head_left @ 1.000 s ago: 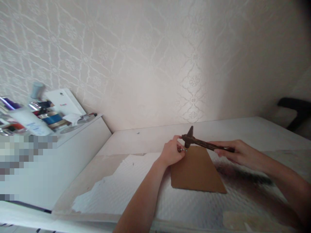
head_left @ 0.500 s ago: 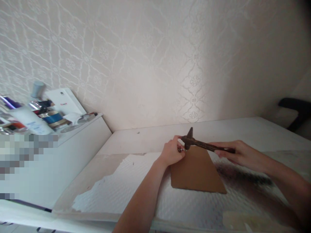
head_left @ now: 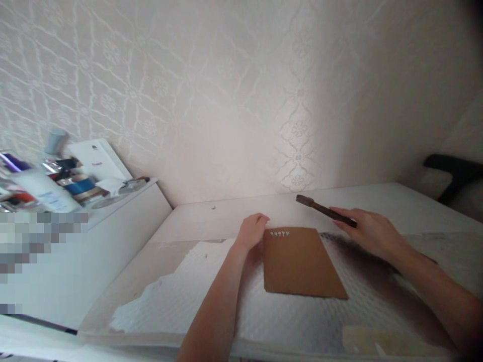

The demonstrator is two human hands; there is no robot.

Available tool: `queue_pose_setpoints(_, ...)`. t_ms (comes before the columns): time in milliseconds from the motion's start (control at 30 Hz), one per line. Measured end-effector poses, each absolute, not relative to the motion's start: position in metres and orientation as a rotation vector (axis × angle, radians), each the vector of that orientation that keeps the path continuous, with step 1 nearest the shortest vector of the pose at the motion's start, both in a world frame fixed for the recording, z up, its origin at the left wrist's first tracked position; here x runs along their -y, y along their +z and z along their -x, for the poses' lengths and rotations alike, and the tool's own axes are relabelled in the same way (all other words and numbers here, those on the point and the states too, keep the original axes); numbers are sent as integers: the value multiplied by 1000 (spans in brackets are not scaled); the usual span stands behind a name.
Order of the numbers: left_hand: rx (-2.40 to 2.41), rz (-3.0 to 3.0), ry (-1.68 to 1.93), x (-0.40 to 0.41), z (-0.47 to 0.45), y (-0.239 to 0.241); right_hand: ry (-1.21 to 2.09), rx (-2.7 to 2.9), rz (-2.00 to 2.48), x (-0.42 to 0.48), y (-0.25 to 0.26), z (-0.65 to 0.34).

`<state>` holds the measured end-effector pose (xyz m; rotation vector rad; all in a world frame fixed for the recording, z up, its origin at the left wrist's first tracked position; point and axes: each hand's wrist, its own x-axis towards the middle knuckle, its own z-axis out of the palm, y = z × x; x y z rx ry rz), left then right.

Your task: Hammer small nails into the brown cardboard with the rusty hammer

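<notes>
Five small pins (head_left: 279, 234) stand in a short row along the far edge of the brown cardboard (head_left: 302, 266), all bunched toward its left corner, too small to tell exactly what kind they are! The cardboard lies flat on the patchy white cover (head_left: 181, 286) of the table (head_left: 204, 221), out in front of the person, between the two arms.

Over on the right, the right hand (head_left: 372, 231) has the hammer (head_left: 320, 208), fingers wrapped closed around the lower handle. The hammer tilts, head up and to the left, well clear of the pins, hanging above the table beyond the cardboard's far right corner.

Across to the left hand (head_left: 252, 232), right at the cardboard's far left corner, knuckles up, fingers bent and close together, the tips pointing right. Nothing shows in that grip, but the undersides are hidden, so whether it pinches anything, I cannot tell.

Out on the left side, a white cabinet (head_left: 113, 251) carries a white box (head_left: 100, 160), a roll of blue tape (head_left: 81, 186) and a pale bottle (head_left: 47, 191), with the patterned wall (head_left: 226, 125) rising behind it all.
</notes>
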<state>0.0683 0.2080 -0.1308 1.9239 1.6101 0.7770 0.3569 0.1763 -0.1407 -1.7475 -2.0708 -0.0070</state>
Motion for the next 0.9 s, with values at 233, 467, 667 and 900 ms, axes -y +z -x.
queue_pose_setpoints(233, -1735, -2056, 516, -204, -69, -128, -188, 2010, 2025, -178, -147, -350)
queue_pose_setpoints(467, -1867, -2072, 422, -200, -71, -122, -215, 2013, 2088, -175, -152, -344)
queue_pose_setpoints(667, -2024, -2066, 473, -200, -70, -126, -351, 2014, 2089, -172, -154, -340)
queue_pose_setpoints(900, -2165, -2020, 298, -204, -60, -113, -403, 2060, 1946, -169, -157, -331)
